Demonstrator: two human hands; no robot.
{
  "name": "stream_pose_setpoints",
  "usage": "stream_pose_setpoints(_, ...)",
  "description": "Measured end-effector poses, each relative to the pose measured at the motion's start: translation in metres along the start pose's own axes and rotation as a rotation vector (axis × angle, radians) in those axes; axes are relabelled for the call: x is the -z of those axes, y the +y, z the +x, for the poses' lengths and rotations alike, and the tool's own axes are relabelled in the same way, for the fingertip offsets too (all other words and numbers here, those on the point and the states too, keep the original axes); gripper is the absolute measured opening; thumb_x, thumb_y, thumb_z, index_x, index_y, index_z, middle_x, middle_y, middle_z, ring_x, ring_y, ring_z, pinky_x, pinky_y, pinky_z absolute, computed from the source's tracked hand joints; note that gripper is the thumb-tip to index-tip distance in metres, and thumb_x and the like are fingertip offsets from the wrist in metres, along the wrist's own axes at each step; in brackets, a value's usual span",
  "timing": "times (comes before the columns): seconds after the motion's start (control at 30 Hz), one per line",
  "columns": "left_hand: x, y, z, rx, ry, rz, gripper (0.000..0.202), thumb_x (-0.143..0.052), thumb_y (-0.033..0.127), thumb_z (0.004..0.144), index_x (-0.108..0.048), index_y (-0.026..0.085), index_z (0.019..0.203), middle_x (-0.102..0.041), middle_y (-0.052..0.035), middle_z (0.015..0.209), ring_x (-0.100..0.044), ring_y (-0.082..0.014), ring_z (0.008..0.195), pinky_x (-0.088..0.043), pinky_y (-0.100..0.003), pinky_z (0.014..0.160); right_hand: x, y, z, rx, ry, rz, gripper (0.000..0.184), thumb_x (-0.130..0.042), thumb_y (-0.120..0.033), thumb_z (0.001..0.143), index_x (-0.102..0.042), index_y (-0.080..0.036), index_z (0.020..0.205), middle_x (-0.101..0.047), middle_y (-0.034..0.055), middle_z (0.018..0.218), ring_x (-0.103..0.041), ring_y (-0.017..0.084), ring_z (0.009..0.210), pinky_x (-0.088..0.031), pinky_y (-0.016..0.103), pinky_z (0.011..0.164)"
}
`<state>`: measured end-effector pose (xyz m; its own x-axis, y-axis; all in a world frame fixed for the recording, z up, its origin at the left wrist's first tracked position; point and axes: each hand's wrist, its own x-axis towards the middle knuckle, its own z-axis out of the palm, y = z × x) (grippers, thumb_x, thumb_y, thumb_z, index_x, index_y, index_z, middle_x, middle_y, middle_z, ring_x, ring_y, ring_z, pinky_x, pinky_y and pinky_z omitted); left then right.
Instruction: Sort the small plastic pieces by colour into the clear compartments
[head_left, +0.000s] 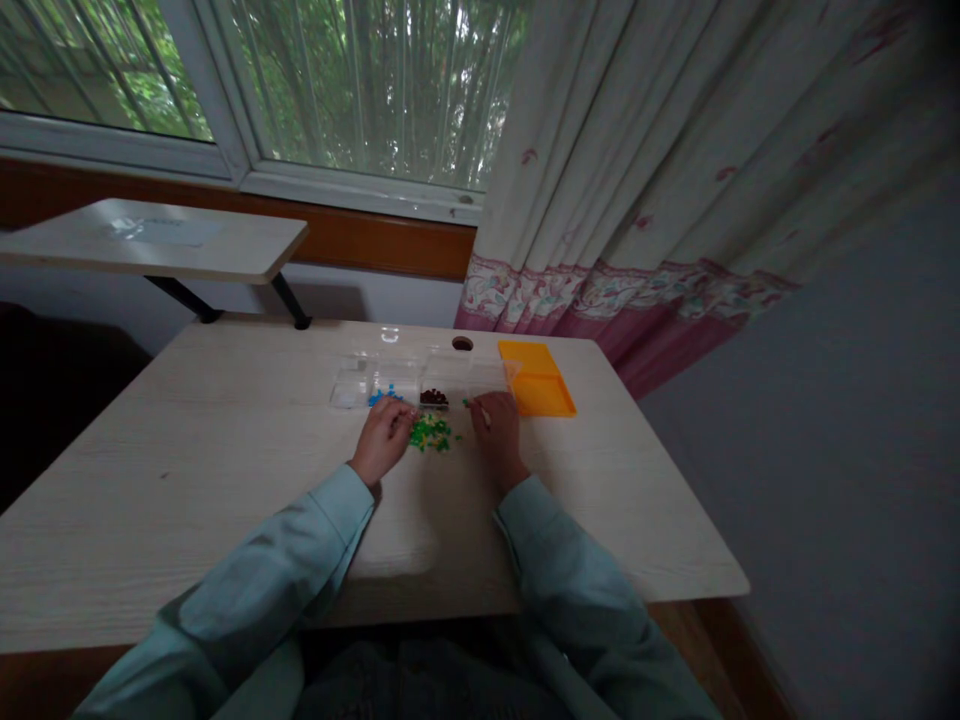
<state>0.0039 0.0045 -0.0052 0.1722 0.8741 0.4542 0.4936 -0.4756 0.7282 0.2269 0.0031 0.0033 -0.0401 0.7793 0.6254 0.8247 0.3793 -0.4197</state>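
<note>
A loose pile of small green and yellow pieces (430,433) lies on the table. My left hand (381,440) is at the pile's left side, fingers pinched together; what is between them is too small to make out. Just behind are clear plastic compartment boxes (349,386), one section with small blue pieces (385,393) and another with dark brown pieces (433,397). At the right section my right hand (497,432) has its fingers drawn together, a green piece (466,402) by the fingertips. Whether it grips anything is hidden.
An opened orange plastic case (541,382) lies right of the clear boxes. Behind them is a round cable hole (462,343) in the table (247,480). A raised shelf (225,240) stands at the back left, and a curtain (600,200) hangs behind the right edge.
</note>
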Motion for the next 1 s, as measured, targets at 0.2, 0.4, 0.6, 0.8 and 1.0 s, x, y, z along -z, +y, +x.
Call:
stream_pose_setpoints(0.2, 0.006, -0.001, 0.002, 0.02, 0.034, 0.001, 0.024, -0.047, 0.034, 0.095, -0.061, 0.019, 0.082, -0.053, -0.0039, 0.082, -0.052, -0.0169, 0.08, -0.044, -0.031, 0.074, 0.014, 0.047, 0.006, -0.213, 0.105, -0.212, 0.026, -0.056, -0.038, 0.089, -0.073, -0.019, 0.083, -0.065, 0.0071, 0.084, -0.051, 0.021, 0.087, -0.034, 0.036, 0.083)
stream_pose_setpoints(0.4, 0.006, -0.001, 0.002, 0.009, 0.016, 0.027, 0.024, -0.047, 0.034, 0.095, -0.061, 0.02, 0.081, -0.054, -0.0037, 0.082, -0.052, -0.0171, 0.081, -0.045, -0.031, 0.075, 0.014, 0.054, 0.003, -0.249, 0.11, -0.229, 0.03, -0.054, -0.041, 0.089, -0.075, -0.021, 0.085, -0.064, 0.0079, 0.085, -0.048, 0.023, 0.089, -0.032, 0.036, 0.08)
stream_pose_setpoints(0.6, 0.006, -0.004, 0.001, 0.01, 0.007, 0.043, 0.025, -0.047, 0.035, 0.094, -0.06, 0.019, 0.081, -0.054, -0.0036, 0.081, -0.052, -0.0171, 0.08, -0.045, -0.031, 0.074, 0.011, 0.056, 0.0, -0.209, 0.1, -0.238, 0.029, -0.054, -0.039, 0.089, -0.075, -0.02, 0.084, -0.063, 0.009, 0.085, -0.047, 0.024, 0.089, -0.033, 0.038, 0.079)
stream_pose_setpoints(0.8, 0.005, -0.005, 0.001, 0.0, -0.018, 0.032, 0.022, -0.049, 0.033, 0.093, -0.062, 0.019, 0.083, -0.055, -0.0038, 0.083, -0.053, -0.0169, 0.081, -0.045, -0.031, 0.074, 0.008, 0.058, -0.001, -0.206, 0.07, -0.277, 0.028, -0.054, -0.037, 0.09, -0.074, -0.019, 0.084, -0.065, 0.0098, 0.09, -0.047, 0.025, 0.092, -0.033, 0.04, 0.08)
stream_pose_setpoints(1.0, 0.004, -0.006, 0.001, 0.001, -0.036, 0.046, 0.023, -0.048, 0.034, 0.094, -0.061, 0.019, 0.082, -0.055, -0.0044, 0.084, -0.053, -0.0171, 0.081, -0.046, -0.031, 0.074, 0.01, 0.053, 0.002, -0.215, 0.106, -0.252, 0.027, -0.052, -0.034, 0.091, -0.073, -0.018, 0.085, -0.065, 0.0093, 0.089, -0.049, 0.024, 0.091, -0.034, 0.04, 0.083)
